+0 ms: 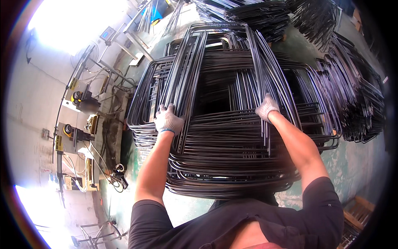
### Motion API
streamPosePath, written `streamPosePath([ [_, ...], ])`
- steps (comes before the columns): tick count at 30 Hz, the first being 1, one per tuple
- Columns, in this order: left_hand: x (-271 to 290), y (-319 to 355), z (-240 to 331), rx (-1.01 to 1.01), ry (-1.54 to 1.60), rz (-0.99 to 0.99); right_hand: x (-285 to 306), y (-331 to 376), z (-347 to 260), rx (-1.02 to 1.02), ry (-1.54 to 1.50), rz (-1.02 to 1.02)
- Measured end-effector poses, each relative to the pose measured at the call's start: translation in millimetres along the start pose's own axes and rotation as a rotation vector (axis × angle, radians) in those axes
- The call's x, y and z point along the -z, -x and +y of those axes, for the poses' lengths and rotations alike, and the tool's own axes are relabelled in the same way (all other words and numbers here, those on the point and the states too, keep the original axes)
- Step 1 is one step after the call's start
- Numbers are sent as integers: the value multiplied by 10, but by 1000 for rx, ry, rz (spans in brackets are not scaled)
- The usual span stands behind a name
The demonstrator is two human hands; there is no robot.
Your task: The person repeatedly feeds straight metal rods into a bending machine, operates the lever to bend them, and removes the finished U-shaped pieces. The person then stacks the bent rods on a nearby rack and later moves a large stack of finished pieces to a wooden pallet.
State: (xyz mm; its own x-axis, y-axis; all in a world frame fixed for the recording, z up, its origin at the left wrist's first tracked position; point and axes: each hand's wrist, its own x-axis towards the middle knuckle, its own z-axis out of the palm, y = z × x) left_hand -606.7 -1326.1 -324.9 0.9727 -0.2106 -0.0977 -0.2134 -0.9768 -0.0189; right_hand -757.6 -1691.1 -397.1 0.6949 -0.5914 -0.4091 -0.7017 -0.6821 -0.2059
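A large stack of dark bent metal tubes fills the middle, its rounded loops layered across one another. On top lies a bundle of long U-shaped metal tubes, the bend at the far end and the legs toward me. My left hand, in a pale knit glove, rests on the left legs with its fingers spread. My right hand, gloved alike, is closed round the right legs; tube ends stick out below it. Its fingertips are partly hidden.
More tubes are heaped on the right, and dark bundles lie at the far side. Machine units with cables line the left wall. A wooden pallet sits at lower right, and a metal stand at lower left.
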Motion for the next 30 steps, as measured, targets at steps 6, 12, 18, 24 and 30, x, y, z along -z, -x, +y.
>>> streamPosePath([
  [6,-60,20,-83,26,96,-18,155,-459,-22,-7,-252,88],
  [12,-135,30,-65,64,94,-6,325,-689,-2,478,1053,-90],
  [18,-62,18,-55,69,37,-39,170,-321,126,288,457,41],
  [24,67,-19,46,32,18,-54,112,-9,91,42,-309,164],
  [30,151,57,103,59,-117,12,-152,-417,-115,141,-189,68],
])
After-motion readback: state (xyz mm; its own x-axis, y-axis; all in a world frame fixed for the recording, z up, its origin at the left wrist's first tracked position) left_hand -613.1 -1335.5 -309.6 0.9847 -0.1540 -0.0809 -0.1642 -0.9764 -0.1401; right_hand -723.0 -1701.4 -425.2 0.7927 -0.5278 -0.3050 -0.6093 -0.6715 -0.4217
